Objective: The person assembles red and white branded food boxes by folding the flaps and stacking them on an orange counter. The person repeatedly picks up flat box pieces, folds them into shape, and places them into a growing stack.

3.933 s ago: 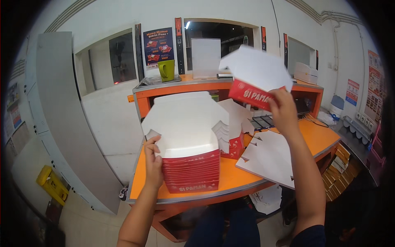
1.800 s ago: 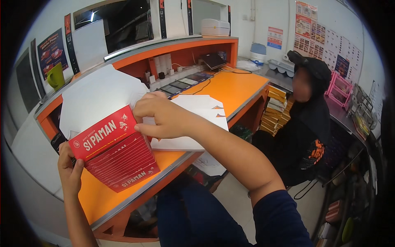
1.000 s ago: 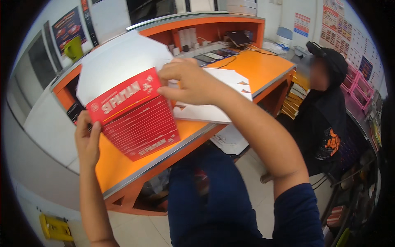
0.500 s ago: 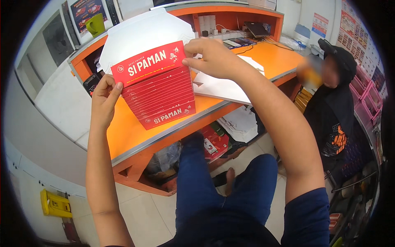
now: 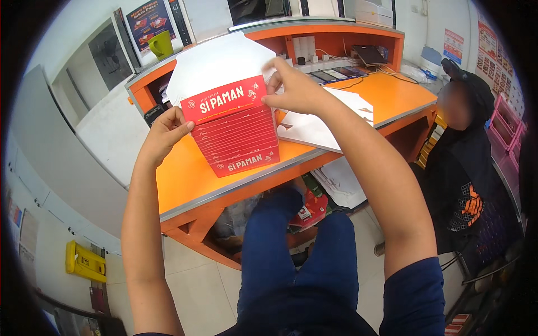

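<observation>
A stack of nested red paper food boxes (image 5: 238, 137) with white insides stands on the orange counter near its front edge. The topmost box has a red front panel (image 5: 224, 104), and its white inner flap (image 5: 221, 61) spreads behind. My left hand (image 5: 168, 134) pinches that panel's left end between thumb and fingers. At the panel's right end, my right hand (image 5: 291, 89) has its thumb against the edge with the fingers curled behind; one fingertip is raised and blurred. Flat white box blanks (image 5: 330, 120) lie beside the stack, partly behind my right forearm.
The orange counter (image 5: 392, 92) holds a row of phones (image 5: 336, 74) and a dark laptop-like device (image 5: 370, 55) at the back. A green mug (image 5: 161, 45) stands on the ledge. At right sits a person in dark clothes (image 5: 454, 145). White sheets (image 5: 339, 182) lie under the counter.
My view has shifted, so the counter and boxes appear farther right. My right hand's fingers have lifted somewhat at the panel's edge, while my left hand keeps its pinch.
</observation>
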{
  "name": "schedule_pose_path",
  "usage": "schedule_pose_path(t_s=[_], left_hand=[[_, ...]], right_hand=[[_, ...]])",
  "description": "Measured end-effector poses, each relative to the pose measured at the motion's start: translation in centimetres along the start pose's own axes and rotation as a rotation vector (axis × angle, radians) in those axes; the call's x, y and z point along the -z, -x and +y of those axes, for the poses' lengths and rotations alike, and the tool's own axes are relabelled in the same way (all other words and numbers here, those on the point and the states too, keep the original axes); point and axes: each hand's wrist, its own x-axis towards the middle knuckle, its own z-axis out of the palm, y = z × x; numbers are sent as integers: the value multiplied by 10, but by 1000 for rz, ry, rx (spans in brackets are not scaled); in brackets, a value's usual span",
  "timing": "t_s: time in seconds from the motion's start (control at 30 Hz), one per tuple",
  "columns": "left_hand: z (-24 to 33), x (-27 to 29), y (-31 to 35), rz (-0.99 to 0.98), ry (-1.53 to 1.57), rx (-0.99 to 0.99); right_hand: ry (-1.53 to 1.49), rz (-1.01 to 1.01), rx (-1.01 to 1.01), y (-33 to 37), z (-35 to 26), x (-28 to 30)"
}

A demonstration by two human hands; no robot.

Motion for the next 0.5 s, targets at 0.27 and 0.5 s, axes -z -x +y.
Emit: schedule_pose_path(t_s=[0.27,0.5], left_hand=[[-6,4,-4,-63,17,-39],[-1,5,2,50,-275,-64]], right_hand=[[-52,-86,21,7,-12,7],[-117,-40,126,7,-5,6]])
